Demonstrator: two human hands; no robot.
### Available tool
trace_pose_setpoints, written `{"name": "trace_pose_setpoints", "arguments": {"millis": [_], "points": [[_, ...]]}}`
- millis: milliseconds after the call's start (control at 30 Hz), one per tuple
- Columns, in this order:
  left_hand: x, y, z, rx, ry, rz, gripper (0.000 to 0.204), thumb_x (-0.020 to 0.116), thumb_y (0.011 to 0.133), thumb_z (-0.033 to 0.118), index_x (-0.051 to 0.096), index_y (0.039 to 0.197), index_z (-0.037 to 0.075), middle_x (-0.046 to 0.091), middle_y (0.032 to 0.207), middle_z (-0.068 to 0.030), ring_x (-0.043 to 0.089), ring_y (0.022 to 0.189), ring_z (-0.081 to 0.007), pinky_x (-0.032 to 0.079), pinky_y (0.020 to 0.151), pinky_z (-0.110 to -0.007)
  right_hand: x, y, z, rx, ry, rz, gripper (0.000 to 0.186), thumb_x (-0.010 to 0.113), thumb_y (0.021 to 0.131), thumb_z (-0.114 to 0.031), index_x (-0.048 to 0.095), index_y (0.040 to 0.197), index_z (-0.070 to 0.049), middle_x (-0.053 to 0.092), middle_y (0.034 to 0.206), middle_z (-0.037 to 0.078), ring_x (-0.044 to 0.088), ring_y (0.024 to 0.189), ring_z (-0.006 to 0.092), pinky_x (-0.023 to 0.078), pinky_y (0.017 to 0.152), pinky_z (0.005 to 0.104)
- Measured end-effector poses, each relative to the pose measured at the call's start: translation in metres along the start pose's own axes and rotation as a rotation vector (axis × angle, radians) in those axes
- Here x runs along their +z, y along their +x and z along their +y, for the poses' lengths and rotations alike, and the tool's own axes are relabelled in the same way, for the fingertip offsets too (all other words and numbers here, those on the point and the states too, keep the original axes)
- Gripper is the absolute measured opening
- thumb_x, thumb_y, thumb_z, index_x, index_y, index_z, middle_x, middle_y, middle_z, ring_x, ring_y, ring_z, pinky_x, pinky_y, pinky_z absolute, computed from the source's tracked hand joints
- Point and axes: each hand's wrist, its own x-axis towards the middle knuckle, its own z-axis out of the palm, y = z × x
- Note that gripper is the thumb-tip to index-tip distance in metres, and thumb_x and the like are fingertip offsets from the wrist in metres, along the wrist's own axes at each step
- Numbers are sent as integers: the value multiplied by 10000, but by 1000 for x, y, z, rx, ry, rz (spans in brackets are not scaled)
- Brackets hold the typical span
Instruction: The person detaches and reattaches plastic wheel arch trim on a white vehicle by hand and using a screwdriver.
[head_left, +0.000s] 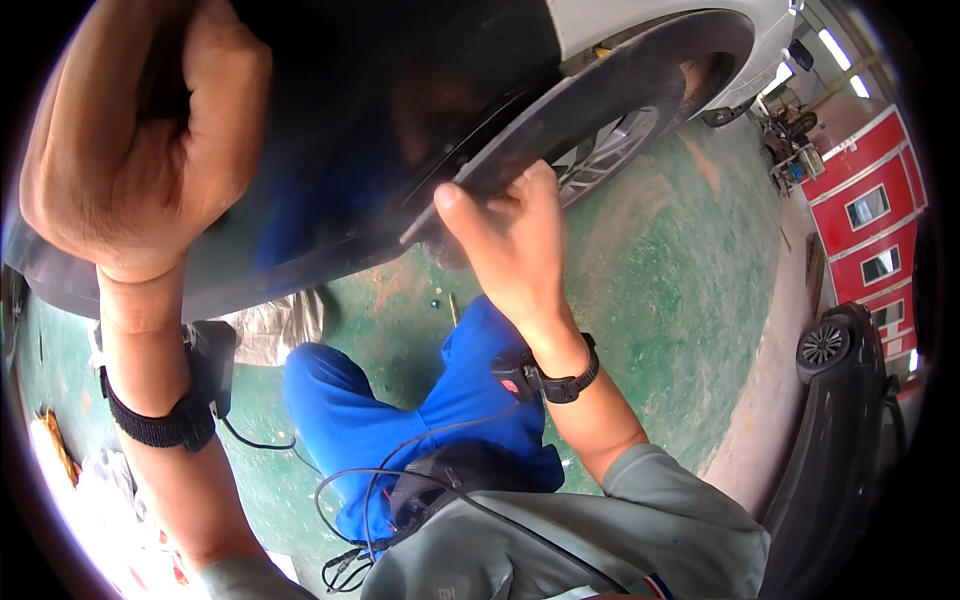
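A glossy black car body panel (380, 90) fills the upper middle, with a dark curved trim strip (600, 95) along the wheel arch. My right hand (515, 235) grips the strip's lower part, its thumb and fingers bent at the strip. Behind the strip shows a spoked wheel (620, 145). My left hand (150, 140) is raised close to the camera at upper left, beside the black panel, with its fingers curled; whatever they may hold is hidden. Both wrists carry black straps with small devices.
My blue-trousered legs (350, 390) are low on the green floor (700, 300). A crumpled silver sheet (270, 330) lies under the car's edge. A dark car (830, 440) stands at right, near a red booth with windows (855, 170). Equipment (795, 140) stands beyond.
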Motion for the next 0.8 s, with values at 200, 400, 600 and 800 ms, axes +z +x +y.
{"name": "trace_pose_setpoints", "arguments": {"millis": [200, 400, 600, 800], "points": [[4, 6, 18, -2, 55, 9, 17, 649, 844, -11, 658, 830, -15, 580, 654, -55, 515, 529, -136, 394, 497, -241, -5, 27, 1, 4, 204, 194, 495, 545, 983, -497, 512, 963, -4, 441, 822, -15, 420, 778, 93, 401, 747, 262], [5, 13, 24, -2, 104, 24, 39, 653, 775, 14, 625, 749, 22, 568, 644, -50, 527, 537, -193, 442, 541, -270, 31, 50, 2, -132, 107, 553, 574, 469, 1022, -480, 472, 1201, 65, 563, 1053, 104, 517, 964, 186, 422, 916, 325], [-1, 22, 27, -24, 184, -61, 79, 638, 788, 17, 589, 727, 26, 539, 636, -50, 502, 523, -220, 415, 524, -302, 33, 52, 1, -155, 132, 500, 530, 472, 1023, -462, 479, 1182, 43, 570, 1058, 125, 537, 973, 210, 441, 898, 342], [25, -16, 80, 51, 154, -484, 299, 754, 818, 226, 517, 667, 124, 489, 624, -29, 496, 547, -211, 386, 515, -349, 14, 60, 14, -258, 170, 482, 505, 507, 1008, -461, 499, 1142, 26, 599, 963, 99, 564, 888, 197, 472, 823, 345]]}}
